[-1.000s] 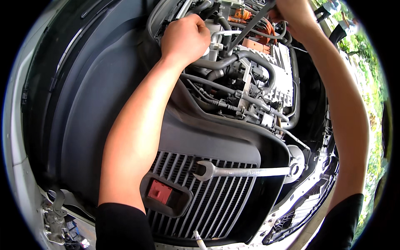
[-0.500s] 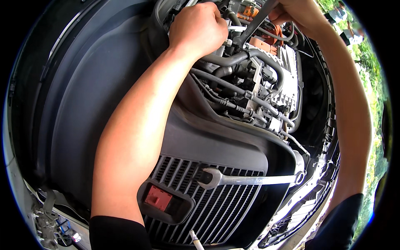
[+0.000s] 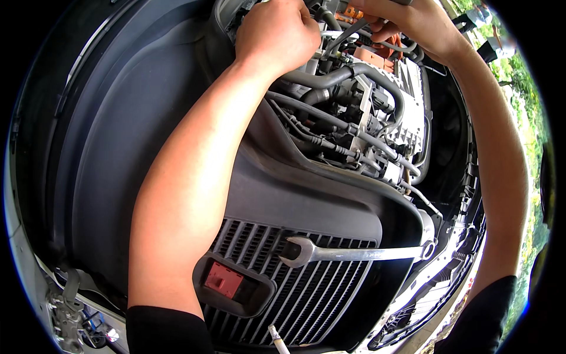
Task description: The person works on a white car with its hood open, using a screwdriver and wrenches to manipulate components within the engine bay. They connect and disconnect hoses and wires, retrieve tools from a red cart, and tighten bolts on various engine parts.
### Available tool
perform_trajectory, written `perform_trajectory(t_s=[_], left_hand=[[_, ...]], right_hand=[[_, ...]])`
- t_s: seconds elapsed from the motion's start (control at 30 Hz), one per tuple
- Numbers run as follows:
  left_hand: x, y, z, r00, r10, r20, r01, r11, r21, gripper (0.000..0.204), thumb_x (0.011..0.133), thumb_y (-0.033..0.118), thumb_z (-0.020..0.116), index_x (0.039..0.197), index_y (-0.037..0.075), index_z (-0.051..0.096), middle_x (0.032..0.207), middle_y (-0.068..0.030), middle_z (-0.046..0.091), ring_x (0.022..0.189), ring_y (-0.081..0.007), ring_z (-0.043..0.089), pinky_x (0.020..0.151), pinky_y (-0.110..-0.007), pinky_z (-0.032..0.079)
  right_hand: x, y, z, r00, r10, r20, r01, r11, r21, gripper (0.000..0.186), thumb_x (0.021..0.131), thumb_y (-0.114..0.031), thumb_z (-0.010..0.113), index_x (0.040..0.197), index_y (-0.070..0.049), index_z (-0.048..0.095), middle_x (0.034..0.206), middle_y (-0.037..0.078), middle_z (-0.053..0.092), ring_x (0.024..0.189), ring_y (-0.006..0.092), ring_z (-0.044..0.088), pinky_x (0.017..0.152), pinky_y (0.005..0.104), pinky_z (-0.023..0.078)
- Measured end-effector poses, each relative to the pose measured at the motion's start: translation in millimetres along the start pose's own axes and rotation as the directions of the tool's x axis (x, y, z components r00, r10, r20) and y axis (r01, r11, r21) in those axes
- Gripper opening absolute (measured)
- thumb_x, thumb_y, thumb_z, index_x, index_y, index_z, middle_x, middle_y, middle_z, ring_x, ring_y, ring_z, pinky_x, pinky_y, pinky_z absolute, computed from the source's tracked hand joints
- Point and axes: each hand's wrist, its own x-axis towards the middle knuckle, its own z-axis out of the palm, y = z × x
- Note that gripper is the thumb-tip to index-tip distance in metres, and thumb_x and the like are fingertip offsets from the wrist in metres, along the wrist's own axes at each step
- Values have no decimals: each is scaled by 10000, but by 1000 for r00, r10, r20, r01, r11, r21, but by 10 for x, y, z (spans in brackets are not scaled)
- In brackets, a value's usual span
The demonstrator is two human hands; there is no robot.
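Note:
Near the top edge, my left hand [image 3: 277, 32] is closed in a fist among the engine-bay parts; what its fingers hold is hidden. To its right, my right hand [image 3: 413, 23] grips a long dark grey bar [image 3: 345, 35] that slants down toward a thick black hose [image 3: 327, 81]. Orange cables and fittings [image 3: 368, 58] sit under the right hand. A silver combination wrench [image 3: 359, 253] lies across the slatted black grille [image 3: 318, 295], well below both hands.
A red part [image 3: 224, 280] sits in a recess of the grille, with a white rod [image 3: 276, 336] below it. A smooth dark trim panel [image 3: 130, 106] fills the left. Partly visible people [image 3: 492, 50] are at the upper right, before greenery.
My left hand has moved up and slightly right. My right hand has shifted left over the engine, its grip on the bar changed, and the bar's angle differs. The whole view has shifted slightly.

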Motion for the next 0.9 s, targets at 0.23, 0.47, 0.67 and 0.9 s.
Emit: perform_trajectory(t_s=[0.23,0.47,0.67,0.9], left_hand=[[1,-3,-11,1000,-7,21,7,1000,-12,139,822,132,618,794,12,684,807,-245,678,825,-430,670,724,-484,534],[6,17,-16,999,-23,28,23,1000,6,141,823,135,626,809,15,697,816,-239,684,830,-424,674,729,-479,537],[14,42,-11,999,-19,32,18,1000,25,141,823,139,627,815,21,703,817,-232,688,825,-418,679,732,-479,542],[9,55,-39,997,-54,53,53,998,25,144,820,143,628,822,22,706,810,-231,688,818,-416,681,728,-477,546]], right_hand=[[52,-73,49,997,-39,67,46,994,-104,305,920,-233,686,807,50,704,726,89,675,644,149,673,582,279,571],[104,-110,76,998,-61,18,64,979,-195,321,919,-270,669,794,23,711,699,65,679,624,138,675,567,280,566],[307,94,-62,999,-41,11,40,998,48,332,925,-250,676,793,54,691,698,95,665,596,173,677,540,291,576],[311,36,106,996,-88,21,88,996,-20,295,891,-224,674,775,47,691,703,92,664,608,168,670,538,306,579]])
